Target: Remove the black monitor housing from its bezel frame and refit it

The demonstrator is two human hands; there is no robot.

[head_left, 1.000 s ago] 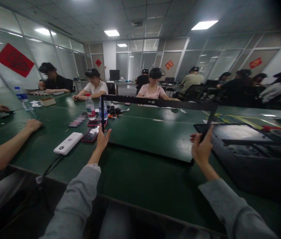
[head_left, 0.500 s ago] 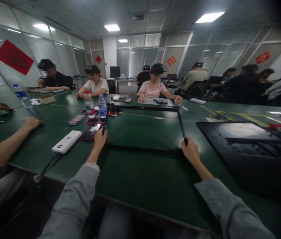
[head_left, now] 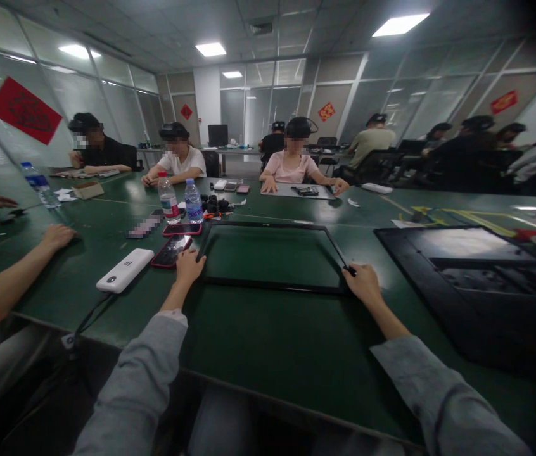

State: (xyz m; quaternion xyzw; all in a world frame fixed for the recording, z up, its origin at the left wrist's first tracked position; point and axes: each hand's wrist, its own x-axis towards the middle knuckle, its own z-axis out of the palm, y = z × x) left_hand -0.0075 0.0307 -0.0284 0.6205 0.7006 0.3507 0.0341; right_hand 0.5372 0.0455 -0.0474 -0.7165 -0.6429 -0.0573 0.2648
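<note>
A thin black rectangular frame (head_left: 272, 287), hollow in the middle like a screen bezel, is tilted low over the green table (head_left: 268, 354), its near edge at or close to the surface. My left hand (head_left: 189, 266) is closed on its left side. On the right side, my right hand (head_left: 362, 282) pinches the frame between thumb and fingers. A red-edged phone (head_left: 172, 251) lies just beyond my left hand, with another phone (head_left: 182, 229) behind it.
A white power bank (head_left: 124, 271) with a cable lies left. Two bottles (head_left: 169, 200) (head_left: 194, 201) stand behind the phones. A large black panel (head_left: 458, 285) occupies the right. A co-worker's hand (head_left: 60, 235) rests at left; another person (head_left: 299, 161) sits opposite.
The frame's far edge has come down toward the table, so the frame lies flatter. Both hands keep hold of its sides, and dark items behind it now show.
</note>
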